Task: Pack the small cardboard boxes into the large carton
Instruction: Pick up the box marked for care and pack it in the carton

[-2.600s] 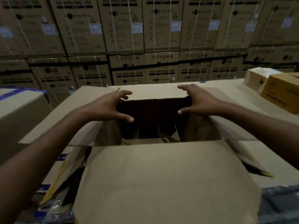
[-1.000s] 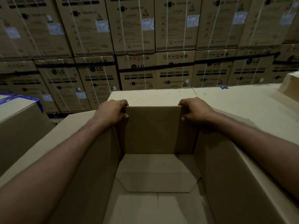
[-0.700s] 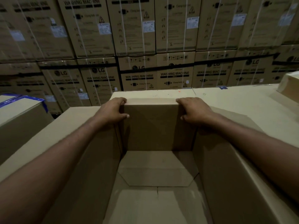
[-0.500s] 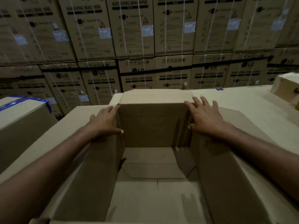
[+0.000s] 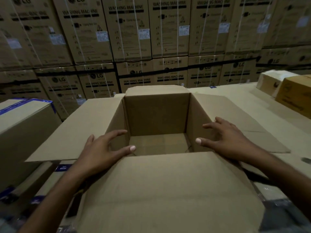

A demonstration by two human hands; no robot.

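Flap (image 5: 168,190) nearest, folded outward. Left hand (image 5: 101,152) and right hand (image 5: 230,142) at near corners of carton (image 5: 158,115), fingers spread, loosely bent, closed on nothing. Carton in the middle, top open. Taped box (image 5: 25,125) at left. Farther right, pale box (image 5: 272,80) just beside yellow box (image 5: 296,96). Behind, wall of washing-machine boxes (image 5: 168,31).

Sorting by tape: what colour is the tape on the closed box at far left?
Blue. The tape shows best in the head view.
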